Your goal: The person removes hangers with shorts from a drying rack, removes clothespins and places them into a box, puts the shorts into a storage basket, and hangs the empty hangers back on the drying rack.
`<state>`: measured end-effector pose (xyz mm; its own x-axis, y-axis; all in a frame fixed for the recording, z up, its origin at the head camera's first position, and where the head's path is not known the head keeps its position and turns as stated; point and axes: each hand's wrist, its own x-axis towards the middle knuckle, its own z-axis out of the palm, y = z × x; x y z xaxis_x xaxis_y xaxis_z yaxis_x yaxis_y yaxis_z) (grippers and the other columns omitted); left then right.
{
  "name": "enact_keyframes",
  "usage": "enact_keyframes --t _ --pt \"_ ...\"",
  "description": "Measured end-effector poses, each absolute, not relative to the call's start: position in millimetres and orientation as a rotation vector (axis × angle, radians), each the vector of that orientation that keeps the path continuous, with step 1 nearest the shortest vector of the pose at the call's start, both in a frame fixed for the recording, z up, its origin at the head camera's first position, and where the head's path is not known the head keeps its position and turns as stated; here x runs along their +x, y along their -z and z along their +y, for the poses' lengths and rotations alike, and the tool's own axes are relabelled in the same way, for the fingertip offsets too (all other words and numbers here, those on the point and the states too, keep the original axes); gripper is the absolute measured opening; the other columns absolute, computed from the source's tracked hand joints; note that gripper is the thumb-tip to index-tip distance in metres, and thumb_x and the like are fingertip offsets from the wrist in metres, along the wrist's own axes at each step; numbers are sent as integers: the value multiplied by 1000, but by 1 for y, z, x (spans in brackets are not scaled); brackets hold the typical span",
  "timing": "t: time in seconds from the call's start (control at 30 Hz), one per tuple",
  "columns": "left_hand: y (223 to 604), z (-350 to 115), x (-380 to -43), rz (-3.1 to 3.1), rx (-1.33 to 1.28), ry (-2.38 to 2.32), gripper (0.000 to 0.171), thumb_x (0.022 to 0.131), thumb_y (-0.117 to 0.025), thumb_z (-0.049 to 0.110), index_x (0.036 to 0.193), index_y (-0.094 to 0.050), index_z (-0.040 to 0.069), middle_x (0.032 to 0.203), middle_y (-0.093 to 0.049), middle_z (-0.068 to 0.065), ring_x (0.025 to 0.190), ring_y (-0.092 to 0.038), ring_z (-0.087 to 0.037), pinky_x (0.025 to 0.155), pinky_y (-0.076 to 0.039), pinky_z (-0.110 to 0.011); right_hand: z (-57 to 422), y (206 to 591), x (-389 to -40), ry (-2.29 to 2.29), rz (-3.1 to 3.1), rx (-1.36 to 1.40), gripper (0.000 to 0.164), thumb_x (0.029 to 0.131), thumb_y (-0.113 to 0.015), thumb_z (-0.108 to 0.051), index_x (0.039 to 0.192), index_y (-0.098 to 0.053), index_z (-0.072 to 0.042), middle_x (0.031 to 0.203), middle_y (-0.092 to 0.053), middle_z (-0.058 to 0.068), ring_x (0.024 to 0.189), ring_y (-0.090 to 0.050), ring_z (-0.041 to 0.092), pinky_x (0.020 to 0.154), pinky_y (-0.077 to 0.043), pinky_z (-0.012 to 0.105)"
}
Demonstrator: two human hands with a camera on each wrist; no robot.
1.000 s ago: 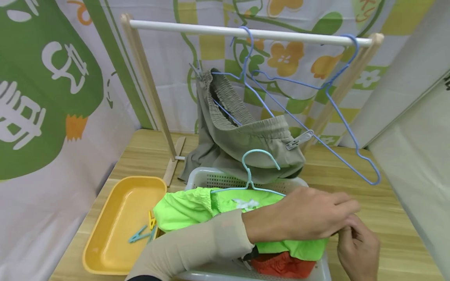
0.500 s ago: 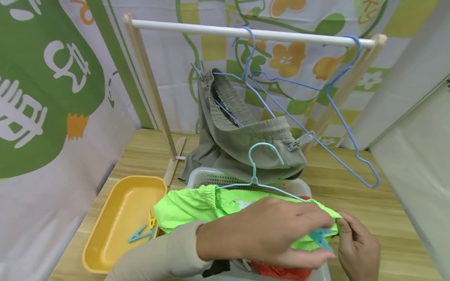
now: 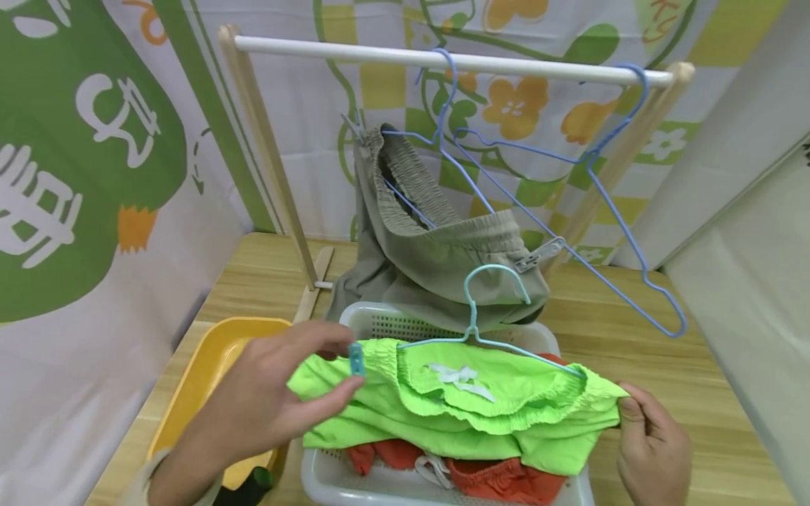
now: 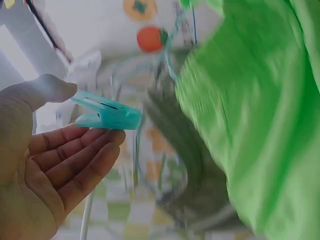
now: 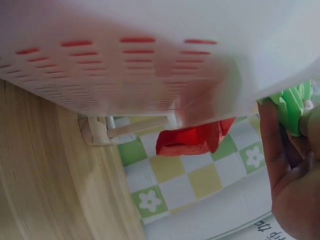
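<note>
My left hand (image 3: 268, 390) pinches a teal clothespin (image 4: 112, 112) between thumb and fingertips, near the left end of the bright green shorts (image 3: 468, 414). In the left wrist view the pin is apart from the cloth. My right hand (image 3: 654, 443) grips the right end of the shorts' waistband, and the right wrist view shows green cloth (image 5: 290, 107) between its fingers. A light teal hanger (image 3: 473, 330) lies inside the waistband, its hook upright. White drawstrings (image 3: 460, 377) show at the waist. Below the shorts, a white basket (image 3: 380, 492) holds red clothing (image 3: 506, 478).
Behind stands a drying rack (image 3: 455, 57) bearing grey-brown trousers (image 3: 443, 260) on a blue hanger, clipped by a grey clothespin (image 3: 540, 254). Another blue hanger (image 3: 623, 218) hangs at right without clothing. A yellow tray (image 3: 190, 393) sits at left, partly behind my left arm.
My left hand has moved from the right end of the shorts to the left end, carrying the teal clothespin. The right hand keeps its grip on the waistband's right end.
</note>
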<state>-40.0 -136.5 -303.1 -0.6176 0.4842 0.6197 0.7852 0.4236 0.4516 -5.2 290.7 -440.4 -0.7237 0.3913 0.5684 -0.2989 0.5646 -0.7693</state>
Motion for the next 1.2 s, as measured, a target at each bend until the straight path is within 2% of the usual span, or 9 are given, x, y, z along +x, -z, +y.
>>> enact_keyframes --t 0.1,0.23,0.27,0.4,0.5,0.63,0.87,1.07,1.2 --pt "314 -170 -40 -2347 -881 942 30 95 -75 31 114 -69 9 102 -71 6 85 -69 -12 80 -55 -19 293 438 -5 -1190 -2064 -84 14 94 -59 19 105 -67 20 98 -67 -29 82 -62 -12 75 -45 6" --pt "340 -209 -43 -2458 -655 816 33 79 -83 6 109 -70 11 95 -70 9 82 -67 -9 76 -52 -14 292 435 -5 -1202 -2063 -55 13 96 -58 17 105 -66 22 97 -69 -26 81 -63 -10 75 -46 6" --pt "348 -218 -43 -2508 -602 801 32 78 -84 5 107 -70 11 93 -69 10 81 -66 -9 73 -53 -16 292 434 -4 -1198 -2069 -52 13 96 -58 16 104 -66 22 97 -68 -27 81 -63 -10 75 -46 6" --pt "380 -247 -47 -2732 -421 703 21 85 -82 12 101 -68 10 86 -66 7 77 -64 -14 65 -56 -32 291 433 -3 -1176 -2086 -65 13 97 -59 14 105 -67 21 97 -68 -27 81 -62 -9 76 -46 7" --pt "405 -263 -47 -2894 -317 647 23 88 -80 19 102 -68 6 86 -66 2 74 -61 -18 61 -53 -40 292 435 -4 -1185 -2078 -65 13 97 -59 15 105 -67 21 97 -68 -26 82 -63 -10 76 -46 6" --pt "432 -276 -44 -3041 -262 647 27 88 -82 22 103 -67 4 86 -63 1 73 -57 -16 60 -49 -39 294 438 -5 -1224 -2048 -33 13 96 -59 17 104 -66 22 98 -70 -22 83 -64 -8 76 -47 7" --pt "463 -279 -39 -3133 -293 683 23 88 -82 21 99 -67 8 78 -54 5 69 -48 -11 61 -46 -34 293 437 -2 -1181 -2098 -61 13 96 -60 16 105 -67 21 99 -68 -26 82 -64 -10 76 -48 6" --pt "471 -276 -37 -3157 -297 706 23 88 -83 24 96 -66 10 75 -50 7 65 -45 -9 57 -43 -31 294 436 -2 -1191 -2103 -47 13 96 -60 16 106 -67 21 98 -69 -25 79 -64 -9 74 -49 7" --pt "468 -274 -38 -3198 -275 714 28 88 -83 25 101 -67 7 77 -54 6 67 -50 -11 59 -47 -33 293 434 -2 -1199 -2096 -37 13 96 -59 17 105 -66 22 98 -70 -23 79 -65 -8 74 -50 8"
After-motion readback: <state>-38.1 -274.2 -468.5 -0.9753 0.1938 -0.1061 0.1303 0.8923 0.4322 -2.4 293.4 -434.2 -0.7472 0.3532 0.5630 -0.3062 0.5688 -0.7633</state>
